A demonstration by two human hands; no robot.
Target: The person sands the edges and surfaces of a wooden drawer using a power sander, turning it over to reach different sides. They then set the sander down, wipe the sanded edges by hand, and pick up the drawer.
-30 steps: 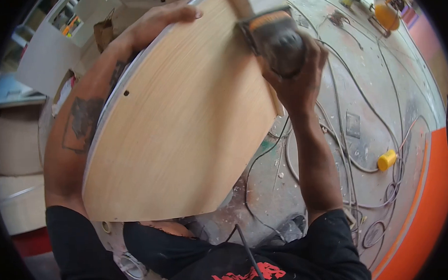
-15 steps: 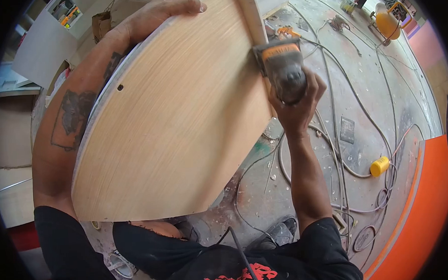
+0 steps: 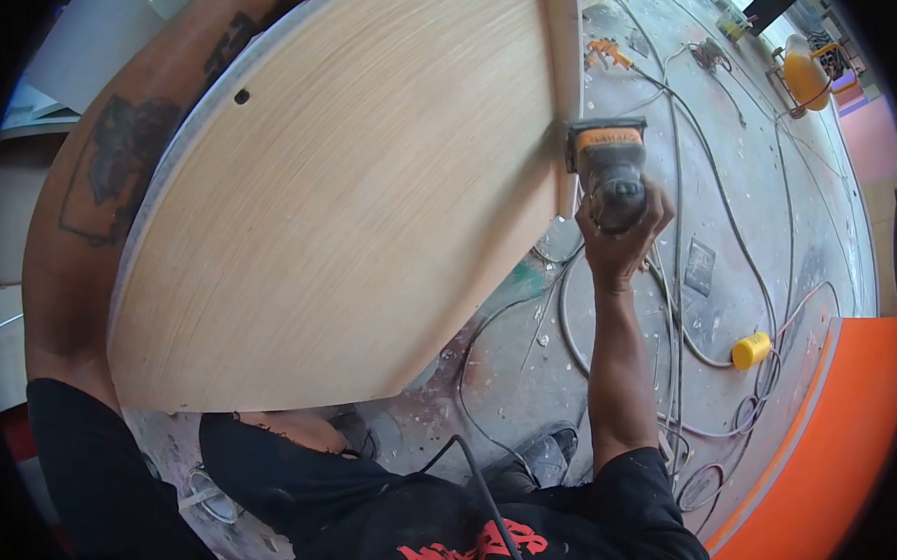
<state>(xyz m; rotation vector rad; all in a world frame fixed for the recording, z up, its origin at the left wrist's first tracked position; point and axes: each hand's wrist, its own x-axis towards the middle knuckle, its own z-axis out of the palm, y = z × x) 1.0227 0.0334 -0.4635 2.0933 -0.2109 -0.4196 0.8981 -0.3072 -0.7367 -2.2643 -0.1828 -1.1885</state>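
Observation:
My right hand (image 3: 626,217) is wrapped round the body of a black and orange power sander (image 3: 612,163). The sander's flat pad is against, or very close to, the right edge strip (image 3: 566,85) of a large curved wooden panel (image 3: 355,204). Pale grain covers the panel's face, and a dark round hole shows near its left rim. My left forearm (image 3: 128,164) runs along the panel's curved left side, up to the top of the picture. The left hand lies beyond the top border, its fingers out of sight.
Cables and hoses (image 3: 708,139) wind over the dusty floor at right. Among them are an orange-handled tool (image 3: 609,53), a yellow cylindrical piece (image 3: 751,351) and a dark sheet (image 3: 699,267). An orange panel (image 3: 816,434) stands lower right; a yellow machine (image 3: 806,74) stands upper right. An open can (image 3: 213,495) sits lower left.
The sander has slid along the panel's right edge toward its near end, held in my right hand. The panel appears higher in view, and my left hand has passed out of the picture.

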